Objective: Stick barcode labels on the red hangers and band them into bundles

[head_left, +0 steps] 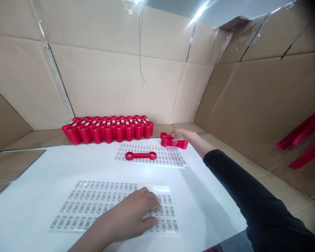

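While we lean over the smooth white counter (28, 190), our landmark is the far sheet (170, 158), a thin pale sheet covered with rows of small grey-printed labels. On that far sheet lies a single red, dumbbell-shaped piece (141, 155), with a ring at each end and a straight bar between them. At the far sheet's back right corner sits a low stack of matching red ringed pieces (175, 142), and our right grip (180, 133), a bare hand below a black sleeve (241, 185), reaches onto its top with the fingers bent downward; we cannot tell whether they pinch a piece. Nearer to us than the far sheet, and reaching further left, lies a larger-labelled pale sheet (94, 198). Our left grip (135, 213) is over its right part, thumb and fingers spread with a gap between them and nothing pinched; whether they touch the surface we cannot tell. Behind the far sheet and to its left, we see a tight row of tall red stacks (109, 133) bearing small white patches on top. Beyond the far sheet rises a brown cardboard wall (110, 80), and well to its right are long red strips (304, 131).
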A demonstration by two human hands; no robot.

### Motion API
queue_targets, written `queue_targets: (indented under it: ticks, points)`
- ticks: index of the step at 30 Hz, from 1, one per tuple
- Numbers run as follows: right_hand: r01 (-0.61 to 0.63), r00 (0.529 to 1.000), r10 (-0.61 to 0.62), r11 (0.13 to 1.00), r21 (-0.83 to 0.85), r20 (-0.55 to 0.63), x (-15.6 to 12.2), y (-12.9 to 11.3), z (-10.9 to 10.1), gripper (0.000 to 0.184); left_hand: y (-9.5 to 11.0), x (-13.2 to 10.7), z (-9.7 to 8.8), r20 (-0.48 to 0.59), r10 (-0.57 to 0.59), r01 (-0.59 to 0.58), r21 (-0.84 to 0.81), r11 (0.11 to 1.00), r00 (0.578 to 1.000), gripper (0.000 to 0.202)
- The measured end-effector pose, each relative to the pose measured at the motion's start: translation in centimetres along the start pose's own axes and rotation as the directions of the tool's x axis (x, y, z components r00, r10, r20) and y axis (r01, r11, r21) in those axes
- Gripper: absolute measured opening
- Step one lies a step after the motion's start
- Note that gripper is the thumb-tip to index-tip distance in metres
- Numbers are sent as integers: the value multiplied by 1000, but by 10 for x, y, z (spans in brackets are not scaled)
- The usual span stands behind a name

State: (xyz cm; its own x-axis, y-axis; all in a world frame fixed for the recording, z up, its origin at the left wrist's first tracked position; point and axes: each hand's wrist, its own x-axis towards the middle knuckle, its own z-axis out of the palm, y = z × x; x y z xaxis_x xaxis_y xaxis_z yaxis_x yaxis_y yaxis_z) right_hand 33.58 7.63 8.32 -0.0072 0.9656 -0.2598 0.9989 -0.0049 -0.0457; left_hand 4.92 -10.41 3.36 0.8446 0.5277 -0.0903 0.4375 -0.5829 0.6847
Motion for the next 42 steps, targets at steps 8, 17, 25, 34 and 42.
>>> queue_targets:
  ticks: [8,17,25,34,42]
  points:
    - [-34,998,36,999,-21,56,6,8,0,24,0,1,7,-3,35,-35,51,998,999,26]
    - [-22,999,21,999,24,28,8,14,5,25,-4,1,8,-27,19,-18,51,999,999,28]
    - [277,921,-217,949,152,-323,-40,-39,18,35,-11,4,2,-132,20,-9,85,996,991,26]
    - [561,783,-462,813,153,-416,-50,-101,80,32,-49,4,-16,-356,-146,241,238,941,923,32]
    - [553,788,-484,828,93,-381,-16,-97,97,16,-52,11,-11,-534,-198,213,-34,976,822,31]
